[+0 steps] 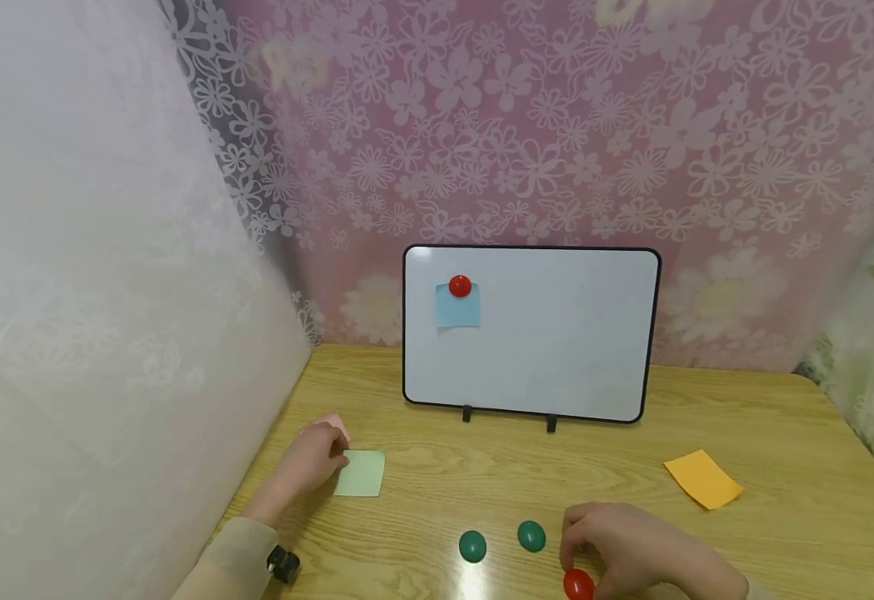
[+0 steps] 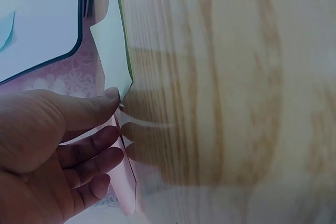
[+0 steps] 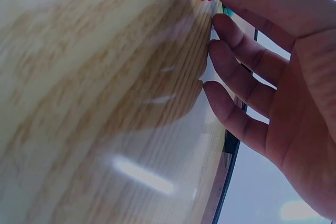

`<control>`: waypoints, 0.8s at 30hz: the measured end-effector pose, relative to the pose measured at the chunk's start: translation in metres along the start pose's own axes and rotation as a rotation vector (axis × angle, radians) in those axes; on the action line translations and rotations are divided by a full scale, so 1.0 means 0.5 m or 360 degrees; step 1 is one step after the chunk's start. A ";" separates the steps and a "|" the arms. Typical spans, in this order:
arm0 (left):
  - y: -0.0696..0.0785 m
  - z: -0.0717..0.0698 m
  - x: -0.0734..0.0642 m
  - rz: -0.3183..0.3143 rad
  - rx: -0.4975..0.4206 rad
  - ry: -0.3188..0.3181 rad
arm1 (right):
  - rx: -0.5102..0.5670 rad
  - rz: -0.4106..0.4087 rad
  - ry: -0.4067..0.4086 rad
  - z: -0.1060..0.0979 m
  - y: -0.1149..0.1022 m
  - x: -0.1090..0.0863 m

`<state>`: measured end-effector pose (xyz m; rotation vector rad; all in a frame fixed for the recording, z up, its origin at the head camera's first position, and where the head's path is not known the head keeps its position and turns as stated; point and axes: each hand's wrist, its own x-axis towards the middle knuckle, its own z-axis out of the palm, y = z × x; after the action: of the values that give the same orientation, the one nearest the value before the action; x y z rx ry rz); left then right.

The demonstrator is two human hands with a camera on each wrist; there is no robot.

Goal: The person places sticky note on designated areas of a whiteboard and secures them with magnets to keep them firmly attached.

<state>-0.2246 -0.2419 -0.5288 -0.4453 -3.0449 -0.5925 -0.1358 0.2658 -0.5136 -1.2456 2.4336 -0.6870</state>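
At the left of the table my left hand (image 1: 315, 456) pinches the left edge of a pale green sticky note (image 1: 362, 474). In the left wrist view the thumb (image 2: 97, 109) lies at the note's corner; the index finger is hidden behind it. A pink sticky note (image 1: 335, 425) lies partly under that hand. Near the front edge my right hand (image 1: 635, 546) holds a round red magnet (image 1: 577, 584) between thumb and index finger. In the right wrist view, the hand mostly covers the magnet. Two green magnets (image 1: 472, 547) lie left of it on the table.
A whiteboard (image 1: 556, 342) stands on small black feet at the back. A blue sticky note (image 1: 456, 312) hangs on it under another red magnet (image 1: 460, 286). An orange sticky note (image 1: 703, 480) lies at the right. Patterned curtains (image 1: 526, 125) border the table.
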 end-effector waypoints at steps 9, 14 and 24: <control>0.003 -0.002 0.001 -0.0002 -0.0013 0.0009 | -0.0009 0.0054 -0.0034 -0.002 -0.008 0.000; 0.004 0.000 0.003 0.0002 -0.0010 0.0014 | -0.0033 0.0091 -0.0040 -0.002 -0.007 0.000; 0.010 -0.003 0.004 -0.0017 0.0003 0.0007 | -0.0109 0.0109 -0.0048 -0.005 -0.016 0.001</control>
<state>-0.2250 -0.2375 -0.5254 -0.4273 -3.0452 -0.5904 -0.1322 0.2619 -0.5071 -1.1826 2.4814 -0.5661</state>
